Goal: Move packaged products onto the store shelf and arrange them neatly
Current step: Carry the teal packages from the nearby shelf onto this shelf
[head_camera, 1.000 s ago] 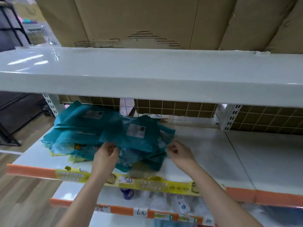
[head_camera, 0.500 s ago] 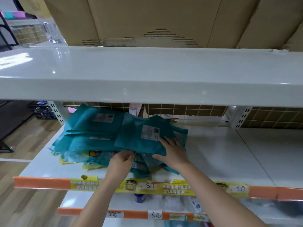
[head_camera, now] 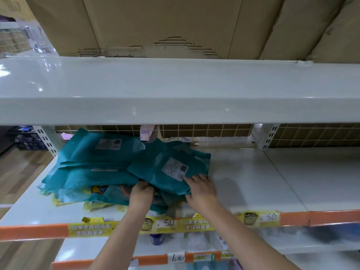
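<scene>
Several teal flat packages lie in a loose heap on the white middle shelf [head_camera: 253, 184], left of centre. The top teal package [head_camera: 165, 170] carries a white label and lies tilted. My left hand [head_camera: 141, 194] grips the front edge of the packages under it, fingers curled. My right hand [head_camera: 200, 189] rests on the top package's right front corner, with its fingers spread flat on it and the thumb at the edge below. A second labelled teal package [head_camera: 101, 151] lies further back on the left pile.
The white shelf above [head_camera: 175, 90] overhangs the heap closely. Brown cardboard [head_camera: 155, 22] stands behind it. A wire grid back panel [head_camera: 214, 131] closes the rear. The orange price rail [head_camera: 35, 230] runs along the front edge. A lower shelf [head_camera: 87, 250] holds small items.
The top labelled package has slid right and turned. My right hand moved from the right edge onto the package; my left hand keeps gripping the front of the pile.
</scene>
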